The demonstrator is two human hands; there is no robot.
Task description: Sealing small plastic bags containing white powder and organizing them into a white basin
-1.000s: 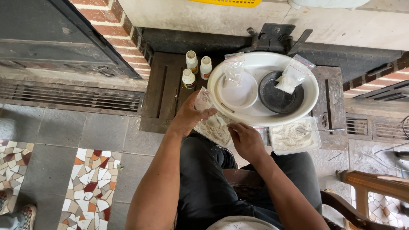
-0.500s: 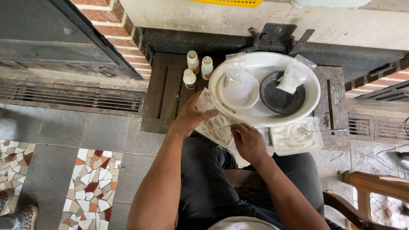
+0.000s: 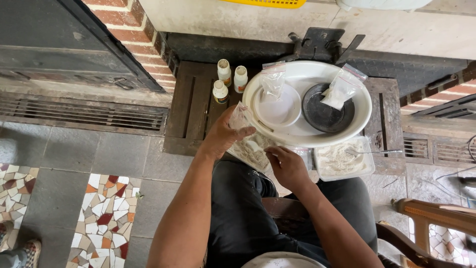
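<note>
My left hand [image 3: 222, 135] grips the top of a clear plastic bag [image 3: 250, 146] holding pale powder, just in front of a big white basin [image 3: 307, 136]. My right hand [image 3: 286, 165] pinches the bag's lower right edge. Inside the basin lie a small white bowl [image 3: 277, 111] and a black dish [image 3: 325, 116], each with a small clear bag of white powder [image 3: 273, 82] [image 3: 342, 89] resting on it. The basin sits on a dark wooden stand [image 3: 193, 104].
Three small white bottles [image 3: 229, 79] stand on the stand left of the basin. A clear tub of white powder [image 3: 342, 159] with a spoon [image 3: 372, 152] sits at the right. A wooden chair arm [image 3: 436, 216] is at lower right; a floor grate [image 3: 84, 116] lies left.
Both hands have shifted slightly on the bag; the left hand has lifted its top edge a little higher toward the basin's rim.
</note>
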